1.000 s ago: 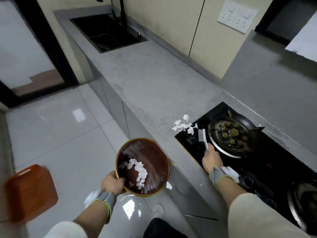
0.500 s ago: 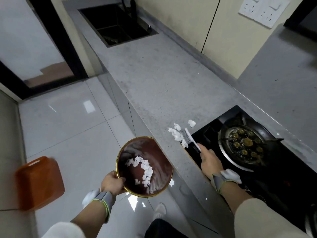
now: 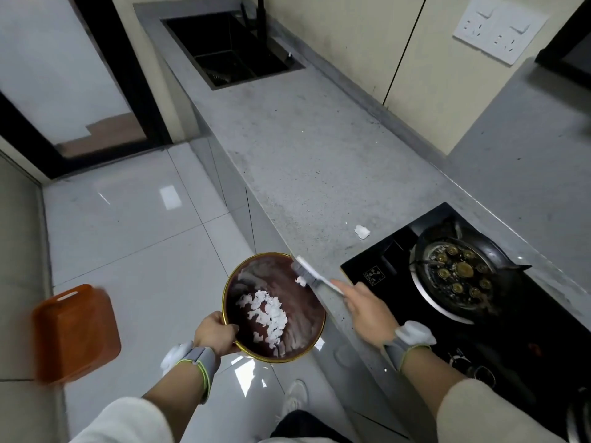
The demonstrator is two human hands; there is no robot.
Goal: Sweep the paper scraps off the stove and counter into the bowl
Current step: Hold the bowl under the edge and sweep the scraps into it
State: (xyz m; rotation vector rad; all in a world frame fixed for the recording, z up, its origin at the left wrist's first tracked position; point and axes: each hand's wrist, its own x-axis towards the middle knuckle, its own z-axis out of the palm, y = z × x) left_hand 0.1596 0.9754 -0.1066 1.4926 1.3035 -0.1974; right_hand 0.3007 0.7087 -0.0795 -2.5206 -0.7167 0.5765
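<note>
A view from above looks down a grey kitchen counter [image 3: 307,161] that runs away toward a black sink [image 3: 230,49] at the top; a black stove [image 3: 499,318] with a round gas burner [image 3: 457,276] sits at the right. The person's left hand [image 3: 215,333] holds a dark bowl with a gold rim [image 3: 275,306] just off the counter's front edge, out over the pale tiled floor [image 3: 134,238]; the fingers curl closed around the bowl's near rim. A loose heap of white paper scraps [image 3: 267,311] lies inside the bowl. The right hand [image 3: 367,310] grips the handle of a small white brush [image 3: 311,275], fingers closed around it; the brush head reaches over the bowl's far right rim, with one scrap just beside the bristles. One more crumpled white scrap [image 3: 362,232] rests on the counter, just beside the stove's left edge and well apart from the bowl. Both wrists wear grey bands, and both sleeves are pale. An orange tub [image 3: 75,334], blurred, stands on the floor at the left; a white socket panel [image 3: 499,25] is on the cream wall at the upper right.
</note>
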